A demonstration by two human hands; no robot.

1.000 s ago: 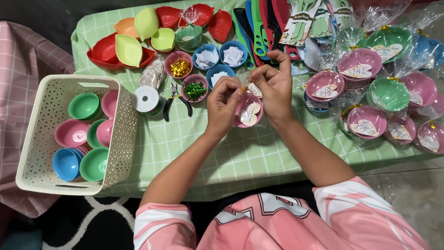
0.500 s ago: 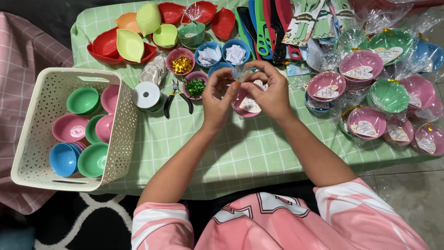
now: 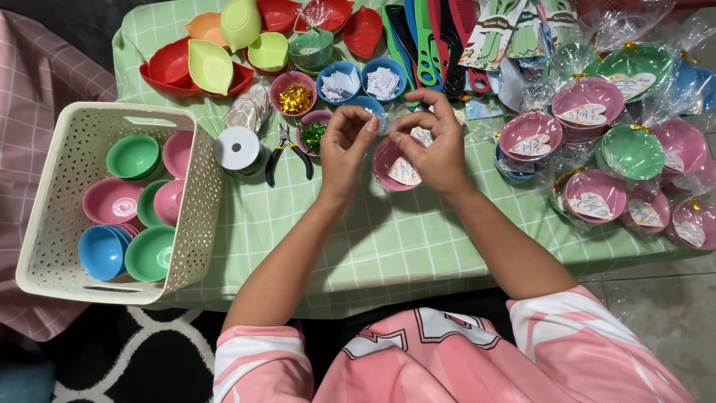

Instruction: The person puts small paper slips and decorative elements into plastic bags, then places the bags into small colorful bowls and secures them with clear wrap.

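Note:
Both hands meet over a pink bowl (image 3: 395,166) wrapped in clear plastic, with a leaf-shaped paper tag inside. My left hand (image 3: 347,148) pinches the gathered plastic at the bowl's top. My right hand (image 3: 438,146) cups the bowl from the right and pinches the same gather. The bowl is held just above the green checked tablecloth (image 3: 358,231).
A cream plastic basket (image 3: 195,201) at the left holds green, pink and blue bowls. A white ribbon spool (image 3: 237,148), pliers (image 3: 289,149) and small bowls of gold and green ties and paper tags lie behind. Wrapped bowls (image 3: 589,195) crowd the right; combs and leaf dishes at the back.
The wrapped pink bowl and both hands have lifted slightly and moved away from me, with the fingers closing on the plastic at the top.

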